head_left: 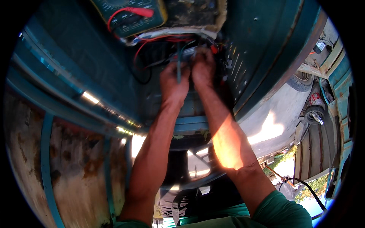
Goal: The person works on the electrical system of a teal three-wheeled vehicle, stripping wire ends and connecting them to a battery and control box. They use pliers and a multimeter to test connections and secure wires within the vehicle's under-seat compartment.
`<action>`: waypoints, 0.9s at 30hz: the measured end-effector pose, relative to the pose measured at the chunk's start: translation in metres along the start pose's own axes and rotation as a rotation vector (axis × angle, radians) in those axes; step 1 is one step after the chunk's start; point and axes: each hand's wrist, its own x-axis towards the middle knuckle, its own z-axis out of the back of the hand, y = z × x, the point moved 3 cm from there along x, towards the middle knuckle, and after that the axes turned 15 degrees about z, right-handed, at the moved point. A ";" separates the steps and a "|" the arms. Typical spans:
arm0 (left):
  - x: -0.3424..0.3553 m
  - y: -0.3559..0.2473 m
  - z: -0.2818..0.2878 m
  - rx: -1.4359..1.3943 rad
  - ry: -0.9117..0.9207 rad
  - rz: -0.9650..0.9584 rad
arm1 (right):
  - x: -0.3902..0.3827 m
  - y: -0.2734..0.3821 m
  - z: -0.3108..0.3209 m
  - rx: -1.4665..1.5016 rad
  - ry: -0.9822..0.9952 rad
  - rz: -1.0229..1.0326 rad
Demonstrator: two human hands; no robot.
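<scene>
Both my arms reach into a teal metal compartment. My left hand [174, 84] is closed, its fingertips at a silvery case [185, 54] among the wires; what it pinches is hidden. A thin grey-green strand or rod [178, 62] runs upright across that hand, and I cannot tell whether it is held. Just to the right, my right hand [203, 68] has its fingers curled together at the wiring, with their grip out of sight. Red wires [167, 38] run above both hands. Beside the right fingertips shows a small red connector or cap [214, 49].
A dark multimeter [133, 24] with a yellow rim and a red plug lead lies above the hands. Teal metal walls [262, 49] close in on both sides. Wheels [301, 81] and vehicle frames stand on concrete at the right. A rust-stained panel [80, 163] is at the left.
</scene>
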 end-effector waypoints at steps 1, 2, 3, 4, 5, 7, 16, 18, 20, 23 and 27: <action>-0.004 -0.005 -0.003 -0.066 0.024 0.099 | 0.000 0.003 0.002 0.005 0.006 -0.021; -0.006 -0.007 -0.005 -0.131 0.048 0.199 | 0.002 -0.001 0.004 -0.012 0.005 -0.007; -0.006 -0.005 -0.006 -0.210 0.095 0.266 | 0.004 -0.008 0.005 -0.030 0.003 0.008; -0.003 -0.001 -0.003 -0.293 0.137 0.333 | 0.004 -0.008 0.003 -0.047 0.008 0.021; 0.000 0.002 -0.001 -0.375 0.179 0.399 | 0.003 -0.008 0.002 -0.038 0.016 0.003; 0.004 0.006 0.002 -0.366 0.207 0.417 | 0.000 -0.008 0.002 -0.022 0.030 -0.034; 0.011 0.015 0.004 0.108 0.029 -0.172 | -0.003 0.001 0.003 0.067 -0.012 0.041; 0.009 0.014 0.003 0.154 0.028 -0.192 | -0.003 -0.009 0.004 0.173 -0.072 -0.040; 0.009 0.014 0.004 0.144 0.044 -0.168 | -0.004 -0.010 0.002 0.259 -0.099 -0.119; 0.008 0.014 0.007 0.091 0.064 -0.161 | -0.009 0.002 -0.001 0.322 -0.086 -0.219; -0.001 0.010 0.010 0.227 0.013 -0.169 | -0.007 0.008 0.002 0.189 -0.052 -0.199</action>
